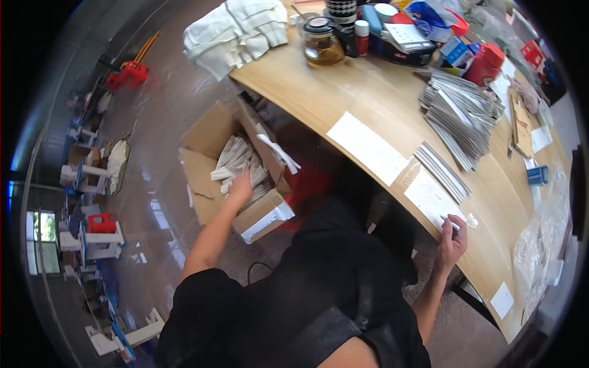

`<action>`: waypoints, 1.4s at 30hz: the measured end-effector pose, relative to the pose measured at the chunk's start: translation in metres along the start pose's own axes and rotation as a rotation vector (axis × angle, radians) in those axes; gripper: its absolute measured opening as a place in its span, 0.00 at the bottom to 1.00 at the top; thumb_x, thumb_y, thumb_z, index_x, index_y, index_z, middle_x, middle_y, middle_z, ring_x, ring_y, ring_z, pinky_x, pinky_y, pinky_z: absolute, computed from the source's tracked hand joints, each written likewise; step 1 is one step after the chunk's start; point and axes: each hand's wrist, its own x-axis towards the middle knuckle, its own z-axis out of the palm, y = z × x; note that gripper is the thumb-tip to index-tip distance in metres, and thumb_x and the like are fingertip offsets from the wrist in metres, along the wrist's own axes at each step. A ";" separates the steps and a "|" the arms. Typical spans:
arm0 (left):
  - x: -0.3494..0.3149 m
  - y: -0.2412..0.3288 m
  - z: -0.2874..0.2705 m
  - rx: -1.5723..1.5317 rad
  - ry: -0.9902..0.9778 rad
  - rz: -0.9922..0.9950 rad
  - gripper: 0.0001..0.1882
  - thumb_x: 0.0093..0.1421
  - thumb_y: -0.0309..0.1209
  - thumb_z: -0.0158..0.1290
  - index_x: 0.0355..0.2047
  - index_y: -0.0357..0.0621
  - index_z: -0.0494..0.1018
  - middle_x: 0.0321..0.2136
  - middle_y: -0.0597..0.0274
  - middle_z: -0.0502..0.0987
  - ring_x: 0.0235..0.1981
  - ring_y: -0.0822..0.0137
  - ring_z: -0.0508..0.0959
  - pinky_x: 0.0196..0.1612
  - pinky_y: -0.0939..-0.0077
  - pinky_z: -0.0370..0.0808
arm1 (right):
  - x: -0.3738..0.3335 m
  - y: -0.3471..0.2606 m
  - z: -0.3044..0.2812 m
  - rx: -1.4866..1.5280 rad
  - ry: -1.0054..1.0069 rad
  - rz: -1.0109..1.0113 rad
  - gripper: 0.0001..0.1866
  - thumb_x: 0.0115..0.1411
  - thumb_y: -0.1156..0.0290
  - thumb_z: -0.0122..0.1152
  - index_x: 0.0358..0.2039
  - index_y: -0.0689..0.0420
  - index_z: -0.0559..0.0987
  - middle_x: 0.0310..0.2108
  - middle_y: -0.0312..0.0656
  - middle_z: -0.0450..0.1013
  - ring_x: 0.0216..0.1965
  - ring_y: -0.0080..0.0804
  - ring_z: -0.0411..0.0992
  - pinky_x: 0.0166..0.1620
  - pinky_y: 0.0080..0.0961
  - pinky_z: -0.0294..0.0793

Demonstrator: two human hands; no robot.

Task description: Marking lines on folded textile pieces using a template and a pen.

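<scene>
My left hand (241, 187) reaches down into a cardboard box (199, 161) on the floor, left of the table. Its fingers look apart and rest against bundles of pale thin strips (236, 153) inside; the fingertips are partly hidden among them. At the table's near edge, my right hand (453, 240) is closed round a white pen (451, 223), over the lower end of a white paper sheet (426, 191). A short row of grey strips (442, 172) lies just beyond that sheet.
A second paper sheet (368, 147) lies along the table edge. Further back are a large pile of grey strips (460, 110), a glass teapot (324, 46), a red bottle (485, 64) and folded white cloth (236, 34). Clear plastic wrap (543, 239) covers the right end.
</scene>
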 end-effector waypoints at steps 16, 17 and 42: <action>-0.037 0.084 -0.067 -0.453 0.353 0.091 0.51 0.43 0.22 0.57 0.70 0.37 0.52 0.66 0.37 0.61 0.67 0.40 0.60 0.70 0.53 0.54 | 0.154 0.042 -0.158 -0.523 0.543 -0.041 0.11 0.61 0.67 0.60 0.43 0.56 0.79 0.33 0.41 0.79 0.34 0.34 0.77 0.39 0.30 0.76; -0.054 0.101 -0.089 -0.456 0.444 0.109 0.47 0.45 0.22 0.54 0.69 0.37 0.55 0.66 0.39 0.61 0.67 0.41 0.60 0.70 0.51 0.54 | 0.170 0.043 -0.154 -0.493 0.550 -0.058 0.11 0.61 0.67 0.60 0.43 0.56 0.79 0.33 0.41 0.79 0.34 0.34 0.77 0.39 0.30 0.76; -0.090 0.383 -0.134 -0.562 0.491 1.146 0.22 0.50 0.19 0.53 0.48 0.32 0.72 0.53 0.35 0.69 0.56 0.35 0.69 0.61 0.49 0.67 | 0.388 -0.022 -0.232 -1.326 0.087 0.344 0.16 0.58 0.68 0.56 0.45 0.53 0.85 0.46 0.47 0.81 0.49 0.47 0.78 0.49 0.44 0.77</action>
